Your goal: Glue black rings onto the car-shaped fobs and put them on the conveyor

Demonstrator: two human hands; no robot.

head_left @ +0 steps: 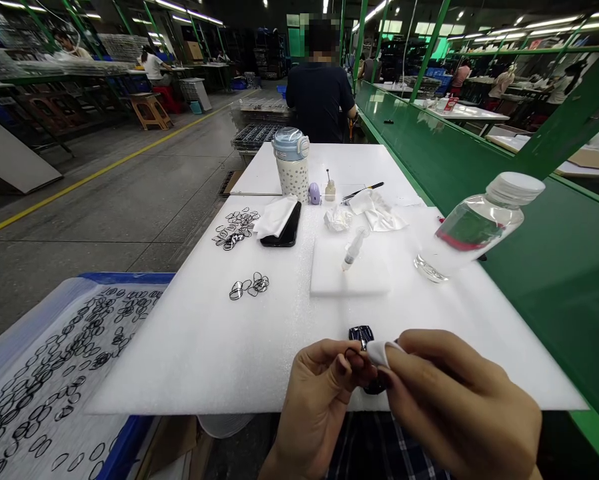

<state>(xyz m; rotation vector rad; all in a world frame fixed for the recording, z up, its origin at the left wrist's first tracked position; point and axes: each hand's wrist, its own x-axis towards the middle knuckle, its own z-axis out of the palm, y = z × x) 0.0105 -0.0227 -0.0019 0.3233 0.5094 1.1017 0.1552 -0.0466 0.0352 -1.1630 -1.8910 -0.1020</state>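
Note:
Near the table's front edge, my left hand [319, 397] pinches a small black ring [352, 355] between thumb and fingers. My right hand [459, 393] is beside it, with a piece of white cloth or tissue [379, 352] over a fingertip, touching the ring's side. Behind and below the hands lies a dark shiny object [361, 335], partly hidden by the fingers. Farther forward, a syringe [353, 250] rests on a white foam block [349, 283]. Loose black rings lie in a small group [249, 285] and a larger pile [235, 228] on the left of the white table [204, 360].
A blue-edged tray [129, 279] of many rings is at the lower left. On the table stand a dotted cup [292, 170], a phone [289, 230] under tissue, a small bottle [329, 191], crumpled tissues [377, 210] and a tilted clear bottle [474, 227]. A person [320, 93] sits ahead.

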